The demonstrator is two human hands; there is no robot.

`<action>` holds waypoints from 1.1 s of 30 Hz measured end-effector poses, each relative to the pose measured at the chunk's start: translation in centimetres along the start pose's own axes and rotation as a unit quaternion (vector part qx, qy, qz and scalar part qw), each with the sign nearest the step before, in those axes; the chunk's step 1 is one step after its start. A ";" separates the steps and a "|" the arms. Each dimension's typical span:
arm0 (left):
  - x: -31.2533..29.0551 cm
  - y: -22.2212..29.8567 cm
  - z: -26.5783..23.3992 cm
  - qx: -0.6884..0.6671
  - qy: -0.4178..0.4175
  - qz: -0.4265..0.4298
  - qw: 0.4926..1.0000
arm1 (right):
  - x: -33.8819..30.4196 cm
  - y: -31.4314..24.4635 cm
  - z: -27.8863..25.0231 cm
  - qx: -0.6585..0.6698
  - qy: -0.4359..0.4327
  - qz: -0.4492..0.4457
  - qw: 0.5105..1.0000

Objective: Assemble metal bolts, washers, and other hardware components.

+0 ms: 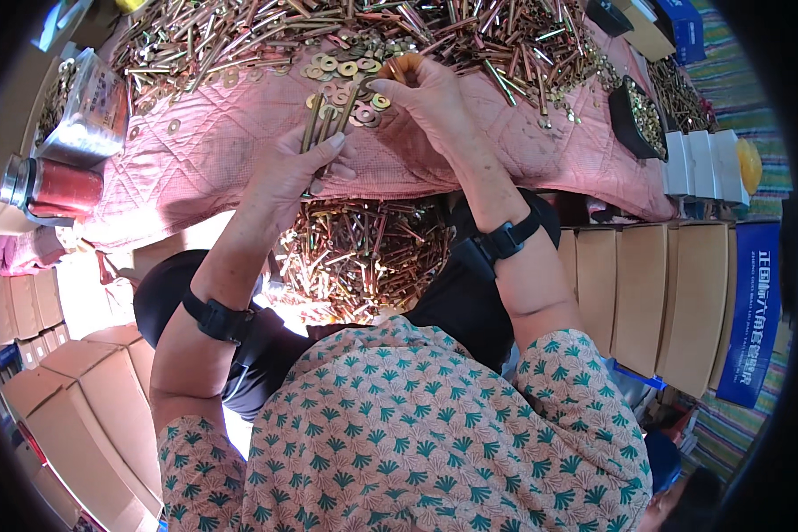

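My left hand (306,164) is closed around several long brassy bolts (312,124), which point up and away from me over the pink quilted cloth (213,151). To its right, my right hand (430,93) is closed, thumb and finger pinched on a washer (369,85) at the far tip of one bolt. Whether that washer is on the shank or only touching it I cannot tell. Beneath and beyond the fingers lies a patch of loose flat washers (328,64). A large heap of long bolts (239,40) spreads across the far side of the cloth.
Between my knees is a mass of finished-looking bolts (363,257). A black tray of nuts (638,120) sits at the right edge. On the left stand a red flask (66,188) and a clear plastic tub (89,106). Cardboard boxes (80,399) flank both sides.
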State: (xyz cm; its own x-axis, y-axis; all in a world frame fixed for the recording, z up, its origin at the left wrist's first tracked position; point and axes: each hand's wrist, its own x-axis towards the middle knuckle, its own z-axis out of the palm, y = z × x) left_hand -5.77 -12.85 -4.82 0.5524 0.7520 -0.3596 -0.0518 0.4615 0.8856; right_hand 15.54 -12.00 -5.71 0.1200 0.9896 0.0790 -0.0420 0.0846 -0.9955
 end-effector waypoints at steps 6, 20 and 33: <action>0.3 -0.5 0.5 -0.058 -0.008 0.007 0.998 | -0.4 0.3 1.0 0.009 -0.024 -0.048 0.999; 0.5 -0.1 -0.3 0.028 0.026 0.040 0.998 | -1.0 -0.5 1.3 -0.143 -0.006 -0.138 0.980; 0.8 -0.5 -1.5 0.176 0.079 0.120 0.974 | 0.6 -0.7 -1.2 -0.397 -0.032 -0.320 0.860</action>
State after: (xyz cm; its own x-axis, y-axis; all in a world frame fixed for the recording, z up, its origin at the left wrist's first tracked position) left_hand -6.55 -11.80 -6.00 0.4238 0.8939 -0.1460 0.1399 0.0946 0.9856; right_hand 16.79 -11.61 -5.05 -0.1902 0.7766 0.6006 0.7056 0.5335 -0.4664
